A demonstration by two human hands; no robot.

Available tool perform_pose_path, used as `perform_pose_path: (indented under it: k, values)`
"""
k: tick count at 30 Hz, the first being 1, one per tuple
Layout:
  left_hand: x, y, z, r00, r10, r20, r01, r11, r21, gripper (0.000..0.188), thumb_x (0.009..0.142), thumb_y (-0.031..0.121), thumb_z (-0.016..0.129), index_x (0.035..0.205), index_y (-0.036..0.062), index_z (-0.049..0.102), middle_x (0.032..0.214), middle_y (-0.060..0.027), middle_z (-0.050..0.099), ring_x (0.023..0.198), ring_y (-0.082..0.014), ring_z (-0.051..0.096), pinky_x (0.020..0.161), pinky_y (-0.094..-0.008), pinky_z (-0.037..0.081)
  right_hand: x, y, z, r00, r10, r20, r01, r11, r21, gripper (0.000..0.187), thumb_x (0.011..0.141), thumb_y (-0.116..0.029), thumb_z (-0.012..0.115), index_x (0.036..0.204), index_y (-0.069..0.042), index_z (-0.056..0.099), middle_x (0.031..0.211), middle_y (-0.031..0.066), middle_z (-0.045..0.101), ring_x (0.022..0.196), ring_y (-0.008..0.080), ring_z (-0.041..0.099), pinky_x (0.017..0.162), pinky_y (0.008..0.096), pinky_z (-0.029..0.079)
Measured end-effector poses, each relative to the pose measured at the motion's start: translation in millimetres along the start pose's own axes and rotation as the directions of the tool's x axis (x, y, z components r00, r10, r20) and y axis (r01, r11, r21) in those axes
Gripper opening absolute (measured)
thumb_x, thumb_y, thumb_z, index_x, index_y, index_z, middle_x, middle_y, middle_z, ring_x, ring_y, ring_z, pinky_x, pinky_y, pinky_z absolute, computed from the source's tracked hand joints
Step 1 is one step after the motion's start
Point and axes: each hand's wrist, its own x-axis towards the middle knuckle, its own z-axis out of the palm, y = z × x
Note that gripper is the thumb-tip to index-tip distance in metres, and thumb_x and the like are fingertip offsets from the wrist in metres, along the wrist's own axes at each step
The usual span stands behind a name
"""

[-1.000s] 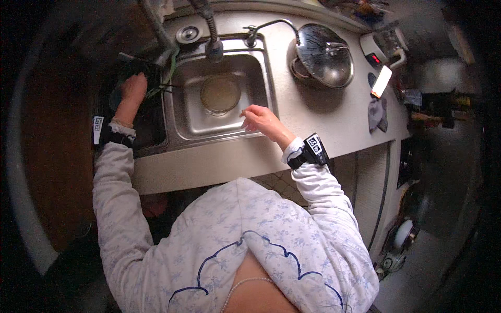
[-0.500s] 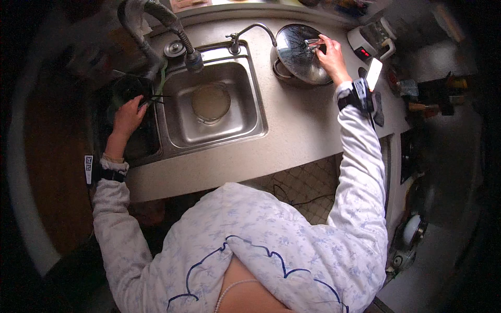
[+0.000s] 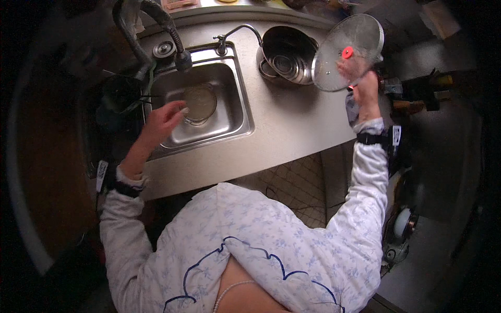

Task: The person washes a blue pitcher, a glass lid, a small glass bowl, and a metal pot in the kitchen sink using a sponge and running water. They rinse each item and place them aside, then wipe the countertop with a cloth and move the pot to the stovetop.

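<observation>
Head view: my right hand just pulled the lid off the pot at the counter's back edge, fingers clamped on it. Left hand moved over the sink, open and empty, so the pot's now uncovered.

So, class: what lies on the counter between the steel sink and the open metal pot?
In the head view, only bare counter lies between steel sink and open metal pot; a thin curved tap stands behind.

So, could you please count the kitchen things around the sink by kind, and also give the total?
Lid with a red knob, lifted in the right hand: 1
Open metal pot: 1
Sink basin, under the left hand: 1
Thin curved tap: 1
Dark flexible spray hose: 1
Total: 5
</observation>
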Motion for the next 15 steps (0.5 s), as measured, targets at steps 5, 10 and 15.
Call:
perform_pose_path:
  k: [5, 10, 15]
  values:
    - [30.9, 36.2, 71.8, 0.947, -0.017, 0.319, 0.267, 0.591, -0.761, 0.060, 0.089, 0.047, 0.048, 0.126, 0.0001, 0.041, 0.108, -0.0156, 0.058, 0.089, -0.0213, 0.061, 0.081, -0.0318, 0.050, -83.0, 20.4, 77.2, 0.975, 0.194, 0.109, -0.217, 0.939, 0.267, 0.051, 0.094, -0.035, 0.040, 0.124, 0.006, 0.038, 0.117, 0.0261, 0.050, 0.105, 0.0344, 0.055, 0.090, 0.0409, 0.046]
    - [12.7, 32.1, 80.7, 0.934, -0.038, 0.356, 0.353, 0.257, -0.900, 0.042, 0.092, 0.037, 0.045, 0.117, 0.0031, 0.047, 0.098, -0.0163, 0.063, 0.085, -0.0213, 0.064, 0.071, -0.0290, 0.054, -135.0, 83.2, 173.3, 0.848, 0.358, 0.391, -0.520, 0.700, 0.489, 0.046, 0.095, -0.033, 0.039, 0.120, 0.005, 0.040, 0.117, 0.0249, 0.051, 0.101, 0.0337, 0.057, 0.085, 0.0384, 0.050]
    - [-28.6, 2.1, 28.6, 0.942, -0.309, 0.127, 0.270, 0.481, -0.834, 0.026, 0.093, 0.025, 0.046, 0.104, 0.0025, 0.054, 0.086, -0.0154, 0.066, 0.076, -0.0205, 0.066, 0.069, -0.0309, 0.055, -143.7, 114.6, 176.0, 0.628, 0.577, 0.523, -0.778, 0.445, 0.444, 0.047, 0.093, -0.039, 0.041, 0.125, -0.005, 0.035, 0.123, 0.0232, 0.047, 0.109, 0.0365, 0.052, 0.086, 0.0467, 0.048]
